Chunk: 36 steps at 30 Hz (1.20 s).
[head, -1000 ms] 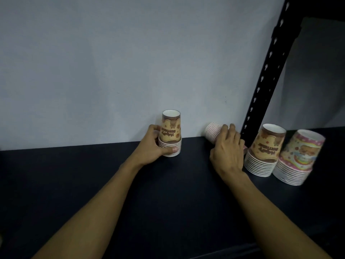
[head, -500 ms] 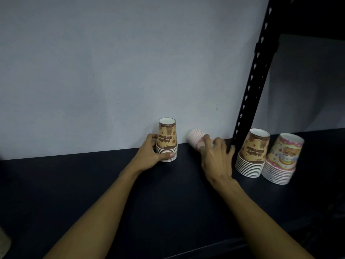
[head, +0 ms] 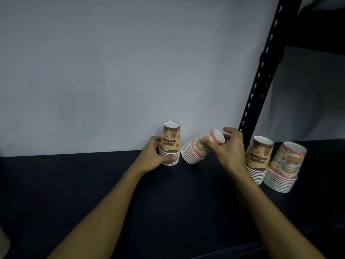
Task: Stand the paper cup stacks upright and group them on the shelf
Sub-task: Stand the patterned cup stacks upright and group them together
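The right hand (head: 230, 148) clasps the pink cup stack (head: 197, 149), which half a second ago lay flat and now tilts, closed end toward 1 o'clock, rims on the shelf (head: 93, 184). At its 9 o'clock the left hand (head: 155, 156) grips the upright brown stack (head: 170, 144). Two stacks (head: 258, 157) stand at 3 o'clock. Righting looks nearly done.

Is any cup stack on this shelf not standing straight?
Yes. The pink cup stack in the right hand is tilted, its rims low beside the upright brown cup stack held by the left hand.
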Tool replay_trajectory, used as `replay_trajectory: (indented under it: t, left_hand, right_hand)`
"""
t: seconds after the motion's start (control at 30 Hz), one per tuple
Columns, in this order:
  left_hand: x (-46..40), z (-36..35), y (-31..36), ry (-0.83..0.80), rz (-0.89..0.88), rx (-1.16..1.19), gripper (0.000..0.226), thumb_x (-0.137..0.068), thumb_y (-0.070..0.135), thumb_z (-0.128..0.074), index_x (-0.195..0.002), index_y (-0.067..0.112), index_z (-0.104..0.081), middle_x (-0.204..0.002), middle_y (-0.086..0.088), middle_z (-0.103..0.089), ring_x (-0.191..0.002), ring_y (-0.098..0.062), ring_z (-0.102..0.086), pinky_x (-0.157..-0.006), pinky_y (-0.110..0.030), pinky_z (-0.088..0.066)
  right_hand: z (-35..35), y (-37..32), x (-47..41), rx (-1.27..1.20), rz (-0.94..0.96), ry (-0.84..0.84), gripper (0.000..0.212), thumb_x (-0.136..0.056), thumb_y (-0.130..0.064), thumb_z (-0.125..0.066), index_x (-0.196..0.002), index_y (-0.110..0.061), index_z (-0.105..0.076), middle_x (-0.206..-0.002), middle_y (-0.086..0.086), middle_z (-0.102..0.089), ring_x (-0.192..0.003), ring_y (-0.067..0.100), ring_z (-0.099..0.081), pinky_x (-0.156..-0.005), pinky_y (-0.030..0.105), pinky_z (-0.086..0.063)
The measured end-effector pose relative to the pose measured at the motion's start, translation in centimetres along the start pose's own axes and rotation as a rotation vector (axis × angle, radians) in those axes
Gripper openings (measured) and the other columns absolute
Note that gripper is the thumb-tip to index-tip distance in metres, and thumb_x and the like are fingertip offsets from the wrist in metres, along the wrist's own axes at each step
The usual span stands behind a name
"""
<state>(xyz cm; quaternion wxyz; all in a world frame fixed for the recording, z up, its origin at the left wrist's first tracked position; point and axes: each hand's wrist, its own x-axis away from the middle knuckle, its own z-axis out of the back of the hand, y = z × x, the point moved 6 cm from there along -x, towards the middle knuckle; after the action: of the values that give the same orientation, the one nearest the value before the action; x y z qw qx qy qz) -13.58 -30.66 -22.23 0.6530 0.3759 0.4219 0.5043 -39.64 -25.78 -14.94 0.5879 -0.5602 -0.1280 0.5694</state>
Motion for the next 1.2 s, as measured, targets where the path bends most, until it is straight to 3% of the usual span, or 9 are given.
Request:
replay_trajectory:
  t: [0.17, 0.33, 0.43, 0.53, 0.7, 0.77, 0.9, 1.1, 1.2]
  left_hand:
    - [-0.1, -0.2, 0.0, -0.013, -0.011, 0.009, 0.083, -0.066, 0.037, -0.093, -0.132, 0.026, -0.044, -0.131, 0.006, -0.064, -0.114, -0.007, -0.064, -0.102, -0.036, -0.051]
    - [-0.4, 0.0, -0.2, -0.004, -0.006, 0.038, 0.080, -0.065, 0.044, -0.092, -0.130, 0.025, -0.048, -0.126, 0.005, -0.066, -0.114, -0.008, -0.065, -0.103, -0.040, -0.052]
    - [-0.4, -0.1, 0.0, -0.002, -0.014, 0.036, 0.080, -0.068, 0.039, -0.091, -0.132, 0.023, -0.046, -0.128, 0.003, -0.065, -0.115, -0.008, -0.065, -0.102, -0.035, -0.052]
    - [-0.4, -0.1, 0.0, -0.001, -0.030, 0.028, 0.086, -0.065, 0.043, -0.092, -0.134, 0.024, -0.044, -0.130, 0.005, -0.064, -0.115, -0.007, -0.064, -0.101, -0.034, -0.052]
    - [0.0, -0.6, 0.3, 0.006, -0.050, -0.050, 0.092, -0.054, 0.061, -0.090, -0.130, 0.034, -0.047, -0.131, 0.010, -0.063, -0.115, -0.007, -0.064, -0.102, -0.039, -0.053]
    - [0.3, -0.6, 0.6, 0.006, -0.050, -0.075, 0.092, -0.053, 0.063, -0.090, -0.130, 0.035, -0.047, -0.132, 0.010, -0.063, -0.116, -0.008, -0.063, -0.102, -0.040, -0.053]
    - [0.9, -1.0, 1.3, 0.005, -0.051, -0.128, 0.090, -0.057, 0.058, -0.091, -0.131, 0.034, -0.047, -0.130, 0.010, -0.062, -0.114, -0.007, -0.062, -0.101, -0.037, -0.052]
    - [1.8, -2.0, 2.4, -0.015, -0.053, -0.157, 0.097, -0.050, 0.064, -0.092, -0.132, 0.031, -0.050, -0.126, 0.015, -0.065, -0.113, -0.003, -0.063, -0.101, -0.036, -0.053]
    - [2.5, -3.2, 3.4, -0.062, -0.072, -0.165, 0.097, -0.051, 0.057, -0.094, -0.133, 0.028, -0.051, -0.126, 0.014, -0.066, -0.113, -0.003, -0.064, -0.101, -0.037, -0.054]
  right_hand:
    - [-2.8, -2.5, -1.3, 0.096, 0.177, -0.133, 0.060, -0.070, -0.025, -0.092, -0.118, -0.008, -0.062, -0.124, 0.002, -0.047, -0.108, 0.018, -0.057, -0.089, 0.026, -0.049]
    - [-5.4, -1.3, 0.0, -0.022, 0.113, -0.300, 0.086, -0.073, -0.030, -0.091, -0.143, -0.023, -0.042, -0.117, -0.005, -0.058, -0.101, 0.010, -0.062, -0.077, 0.015, -0.049]
    - [-5.9, 1.3, 1.7, -0.131, 0.012, -0.351, 0.105, -0.069, -0.031, -0.093, -0.152, -0.027, -0.027, -0.123, -0.006, -0.055, -0.105, 0.000, -0.061, -0.087, 0.018, -0.051]
    - [-6.4, 2.9, 2.7, -0.095, -0.036, -0.417, 0.092, -0.073, -0.027, -0.091, -0.146, -0.022, -0.035, -0.127, -0.007, -0.057, -0.103, -0.007, -0.059, -0.085, 0.013, -0.050]
    - [-5.8, 3.7, 2.9, -0.102, -0.080, -0.443, 0.073, -0.076, -0.023, -0.089, -0.134, -0.016, -0.046, -0.119, -0.010, -0.062, -0.101, -0.007, -0.061, -0.081, 0.013, -0.051]
    - [-5.6, 3.8, 3.0, -0.106, -0.077, -0.466, 0.068, -0.077, -0.021, -0.087, -0.134, -0.018, -0.049, -0.121, -0.009, -0.063, -0.102, -0.004, -0.062, -0.090, 0.021, -0.054]
    - [-5.1, 3.8, 3.2, -0.038, -0.037, -0.382, 0.067, -0.075, -0.043, -0.085, -0.131, -0.027, -0.053, -0.124, -0.003, -0.054, -0.113, 0.011, -0.058, -0.098, 0.030, -0.050]
    - [-3.2, 3.3, 4.5, -0.074, -0.036, -0.332, 0.074, -0.078, -0.032, -0.087, -0.138, -0.019, -0.046, -0.125, -0.008, -0.062, -0.102, -0.007, -0.060, -0.078, 0.006, -0.047]
    - [-1.7, 3.6, 5.5, -0.046, -0.023, -0.291, 0.070, -0.080, -0.035, -0.084, -0.137, -0.021, -0.046, -0.126, -0.006, -0.063, -0.106, 0.004, -0.062, -0.088, 0.016, -0.048]
